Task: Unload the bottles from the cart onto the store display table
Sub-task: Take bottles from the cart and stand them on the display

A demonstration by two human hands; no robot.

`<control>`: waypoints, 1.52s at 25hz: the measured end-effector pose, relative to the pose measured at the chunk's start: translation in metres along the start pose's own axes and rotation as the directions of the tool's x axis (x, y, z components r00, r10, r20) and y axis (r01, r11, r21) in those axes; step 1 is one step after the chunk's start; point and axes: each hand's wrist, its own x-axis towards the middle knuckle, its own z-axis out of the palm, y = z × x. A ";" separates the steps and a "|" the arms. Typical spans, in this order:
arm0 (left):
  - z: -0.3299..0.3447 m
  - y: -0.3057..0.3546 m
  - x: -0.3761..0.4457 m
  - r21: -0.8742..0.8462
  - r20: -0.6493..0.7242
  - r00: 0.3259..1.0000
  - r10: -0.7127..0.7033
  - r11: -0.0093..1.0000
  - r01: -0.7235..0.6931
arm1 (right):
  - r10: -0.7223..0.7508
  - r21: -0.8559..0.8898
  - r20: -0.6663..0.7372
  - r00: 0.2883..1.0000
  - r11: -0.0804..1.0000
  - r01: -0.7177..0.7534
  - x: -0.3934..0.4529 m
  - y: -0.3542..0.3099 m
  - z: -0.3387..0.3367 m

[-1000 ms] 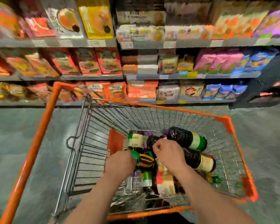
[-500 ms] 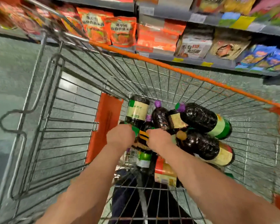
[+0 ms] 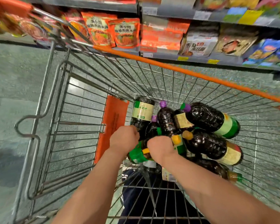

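Bright, even overhead store light; glare spots on dark bottles [image 3: 205,117]; motion blur and wide-angle bending toward edges.

Both forearms are bare to the frame's lower edge with no sleeve, watch, ring or glove on the left hand [image 3: 124,139] or right hand [image 3: 160,147]; below them, seen through the wire, dark navy clothing [image 3: 132,188] carries white stripes.
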 end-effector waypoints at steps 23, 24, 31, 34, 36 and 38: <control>-0.156 0.194 -0.307 0.471 0.048 0.363 0.931 0.299 -0.830 | 0.303 0.052 -0.816 0.492 0.886 -0.460 -0.387 -0.097 -0.066; -0.155 0.196 -0.332 0.496 0.013 0.295 0.955 0.250 -0.832 | 0.360 0.101 -0.824 0.438 0.854 -0.511 -0.403 -0.106 -0.057; -0.119 0.205 -0.524 0.540 -0.003 -0.271 0.963 -0.226 -0.811 | 0.882 0.945 -0.199 -0.427 0.057 -0.323 -0.525 -0.206 0.022; -0.084 0.191 -0.602 0.472 0.020 -0.427 0.904 -0.385 -0.793 | 0.832 0.945 -0.030 -0.554 -0.157 -0.287 -0.567 -0.248 0.054; -0.052 0.167 -0.655 0.387 0.079 -0.514 0.854 -0.502 -0.774 | 0.752 0.891 -0.041 -0.658 -0.271 -0.365 -0.589 -0.284 0.086; -0.016 0.138 -0.701 0.302 0.154 -0.578 0.801 -0.595 -0.745 | 0.695 0.852 0.081 -0.715 -0.421 -0.313 -0.615 -0.331 0.115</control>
